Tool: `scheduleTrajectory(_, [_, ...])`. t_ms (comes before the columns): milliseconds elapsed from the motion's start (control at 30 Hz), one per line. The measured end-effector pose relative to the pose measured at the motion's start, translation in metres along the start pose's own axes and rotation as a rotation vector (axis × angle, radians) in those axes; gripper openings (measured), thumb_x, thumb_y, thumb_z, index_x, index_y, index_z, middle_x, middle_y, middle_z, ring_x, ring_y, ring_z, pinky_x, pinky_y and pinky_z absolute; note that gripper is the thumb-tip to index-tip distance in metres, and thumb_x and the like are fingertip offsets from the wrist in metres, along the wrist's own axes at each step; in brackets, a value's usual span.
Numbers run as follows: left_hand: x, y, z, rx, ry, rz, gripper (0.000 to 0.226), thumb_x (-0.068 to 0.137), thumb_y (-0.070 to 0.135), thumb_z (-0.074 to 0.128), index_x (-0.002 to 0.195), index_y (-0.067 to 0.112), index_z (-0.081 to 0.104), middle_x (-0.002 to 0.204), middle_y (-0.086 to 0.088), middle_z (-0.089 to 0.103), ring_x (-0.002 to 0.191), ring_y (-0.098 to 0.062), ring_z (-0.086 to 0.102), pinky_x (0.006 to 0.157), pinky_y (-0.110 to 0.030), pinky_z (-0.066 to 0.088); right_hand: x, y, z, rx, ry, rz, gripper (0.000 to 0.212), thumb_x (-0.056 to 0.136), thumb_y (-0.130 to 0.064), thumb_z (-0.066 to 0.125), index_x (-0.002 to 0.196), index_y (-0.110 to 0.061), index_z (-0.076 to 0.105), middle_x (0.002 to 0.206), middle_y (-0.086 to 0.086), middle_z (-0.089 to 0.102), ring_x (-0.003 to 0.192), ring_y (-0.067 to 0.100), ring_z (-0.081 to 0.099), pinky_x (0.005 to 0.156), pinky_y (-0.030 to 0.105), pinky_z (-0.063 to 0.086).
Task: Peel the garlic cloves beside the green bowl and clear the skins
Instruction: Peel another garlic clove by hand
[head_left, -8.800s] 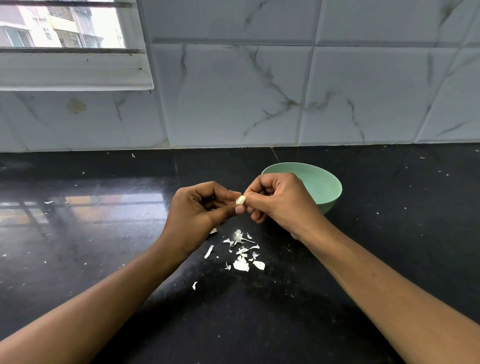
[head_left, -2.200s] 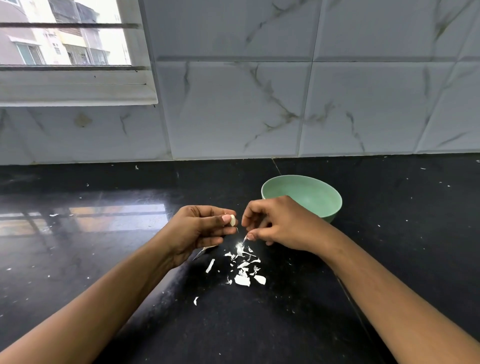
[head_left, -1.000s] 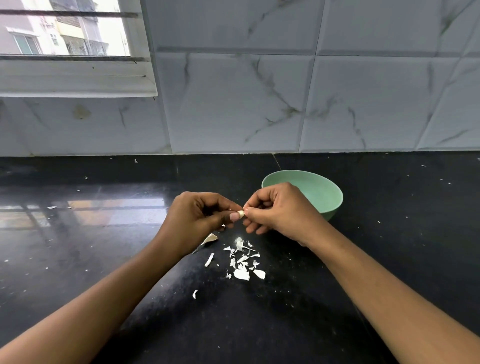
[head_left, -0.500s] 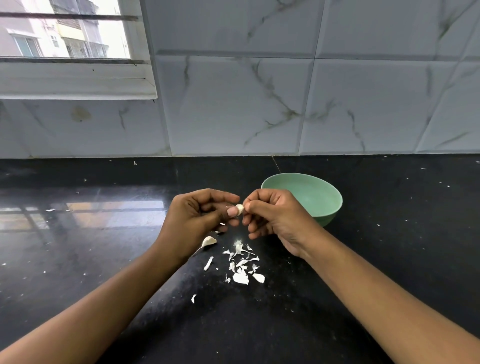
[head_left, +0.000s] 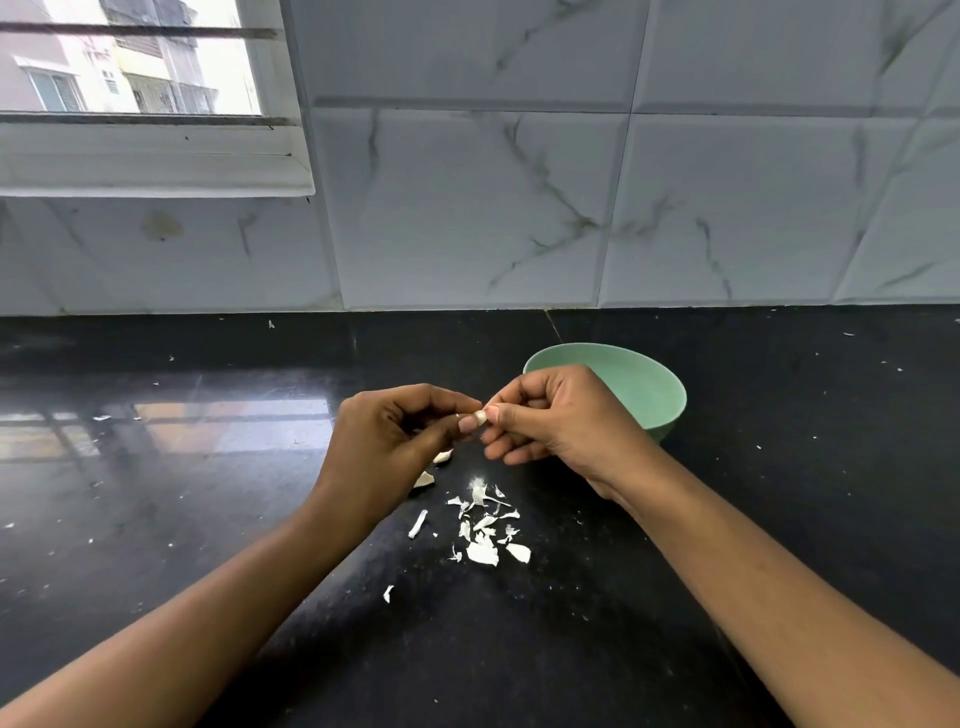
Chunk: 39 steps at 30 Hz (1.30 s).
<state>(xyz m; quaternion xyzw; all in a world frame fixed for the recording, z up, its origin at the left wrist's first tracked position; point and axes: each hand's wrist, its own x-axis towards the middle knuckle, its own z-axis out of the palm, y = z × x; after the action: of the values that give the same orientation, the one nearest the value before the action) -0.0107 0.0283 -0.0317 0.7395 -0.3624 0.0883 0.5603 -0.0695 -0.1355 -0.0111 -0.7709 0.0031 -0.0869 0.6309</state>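
A small pale garlic clove (head_left: 479, 417) is pinched between both hands above the black counter. My left hand (head_left: 389, 441) holds it with thumb and curled fingers. My right hand (head_left: 556, 421) pinches its other end with thumb and forefinger. The green bowl (head_left: 649, 384) stands just behind my right hand, partly hidden by it. A small heap of white garlic skins (head_left: 485, 525) lies on the counter below the hands. Two pale pieces (head_left: 434, 467) lie under my left hand, half hidden.
The black counter (head_left: 779, 467) runs back to a marble-tiled wall (head_left: 571, 208). A window (head_left: 130, 78) with a white sill is at the upper left. Small white flecks are scattered over the counter, and one loose skin (head_left: 387, 593) lies nearer to me.
Both hands have stayed together on the clove, shifting slightly. About two seconds ago my right hand was lower, near the skin heap, and has come back up to the clove.
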Motion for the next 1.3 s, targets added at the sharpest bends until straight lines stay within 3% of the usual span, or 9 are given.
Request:
scheduleTrajectory(200, [-0.001,0.001,0.002,0.034,0.010,0.026,0.012,0.072,0.030,0.070,0.083,0.031,0.073,0.077,0.016,0.073,0.068,-0.008,0.069,0.063,-0.027,0.056,0.000,0.006,0.006,-0.117,0.083,-0.090,0.015,0.085,-0.002,0.063,0.072,-0.008,0.064,0.062,0.007,0.067,0.056,0.015,0.067,0.051,0.022,0.053])
scheduleTrajectory(367, [-0.001,0.002,0.003,-0.112,0.006,-0.036,0.011,0.071,0.024,0.070,0.082,0.023,0.073,0.077,0.009,0.074,0.069,-0.006,0.070,0.065,-0.022,0.057,0.000,0.006,0.007,0.118,0.048,-0.012,0.014,0.089,-0.001,0.059,0.076,-0.003,0.062,0.058,0.005,0.064,0.049,0.012,0.062,0.046,0.020,0.052])
scheduleTrajectory(467, [0.002,0.002,0.003,-0.269,0.027,-0.134,0.013,0.069,0.019,0.070,0.082,0.014,0.072,0.072,0.000,0.074,0.065,-0.011,0.070,0.063,-0.021,0.056,-0.001,0.001,0.002,0.183,0.002,0.020,0.007,0.088,-0.004,0.062,0.084,0.001,0.066,0.068,0.009,0.069,0.056,0.013,0.066,0.050,0.021,0.054])
scheduleTrajectory(567, [0.003,0.000,0.002,-0.306,0.027,-0.171,0.015,0.069,0.018,0.071,0.083,0.012,0.072,0.072,-0.004,0.074,0.064,-0.014,0.070,0.062,-0.021,0.055,0.000,0.001,0.000,0.005,0.024,-0.093,0.007,0.082,-0.008,0.070,0.086,-0.002,0.068,0.077,0.014,0.072,0.067,0.016,0.070,0.055,0.022,0.056])
scheduleTrajectory(733, [0.004,-0.004,0.003,-0.384,0.000,-0.268,0.019,0.067,0.018,0.071,0.086,0.013,0.072,0.073,-0.006,0.074,0.067,-0.015,0.070,0.066,-0.027,0.057,0.000,0.008,0.006,-0.244,0.177,-0.278,0.011,0.077,-0.018,0.078,0.077,-0.010,0.070,0.067,0.007,0.071,0.062,0.015,0.070,0.057,0.026,0.057])
scheduleTrajectory(933, [0.004,-0.001,0.003,-0.448,0.020,-0.308,0.020,0.067,0.015,0.071,0.085,0.009,0.072,0.071,-0.006,0.073,0.065,-0.012,0.069,0.063,-0.021,0.055,-0.001,0.013,0.009,-0.597,0.283,-0.576,0.011,0.082,-0.024,0.070,0.077,-0.015,0.065,0.065,-0.011,0.061,0.060,0.008,0.058,0.055,0.027,0.049])
scheduleTrajectory(1100, [0.004,-0.003,0.003,-0.438,0.006,-0.318,0.020,0.067,0.013,0.072,0.086,0.005,0.073,0.075,-0.013,0.073,0.069,-0.017,0.070,0.065,-0.024,0.055,0.000,0.015,0.012,-0.727,0.268,-0.611,0.008,0.081,-0.023,0.063,0.079,-0.016,0.059,0.071,-0.011,0.057,0.061,0.008,0.052,0.056,0.037,0.049])
scheduleTrajectory(1167, [0.002,-0.002,0.004,-0.424,0.007,-0.304,0.019,0.067,0.013,0.072,0.084,0.006,0.073,0.075,-0.013,0.073,0.069,-0.016,0.070,0.064,-0.024,0.055,0.000,0.012,0.009,-0.711,0.243,-0.609,0.008,0.079,-0.021,0.066,0.077,-0.017,0.060,0.068,-0.013,0.056,0.060,0.008,0.052,0.056,0.032,0.049])
scheduleTrajectory(1300, [0.000,0.000,0.008,-0.384,0.048,-0.269,0.015,0.067,0.014,0.073,0.082,0.011,0.073,0.074,-0.010,0.074,0.069,-0.016,0.071,0.064,-0.024,0.056,0.001,0.006,-0.002,-0.395,0.219,-0.426,0.020,0.075,-0.013,0.079,0.081,-0.019,0.061,0.070,-0.008,0.064,0.063,0.010,0.064,0.058,0.027,0.056])
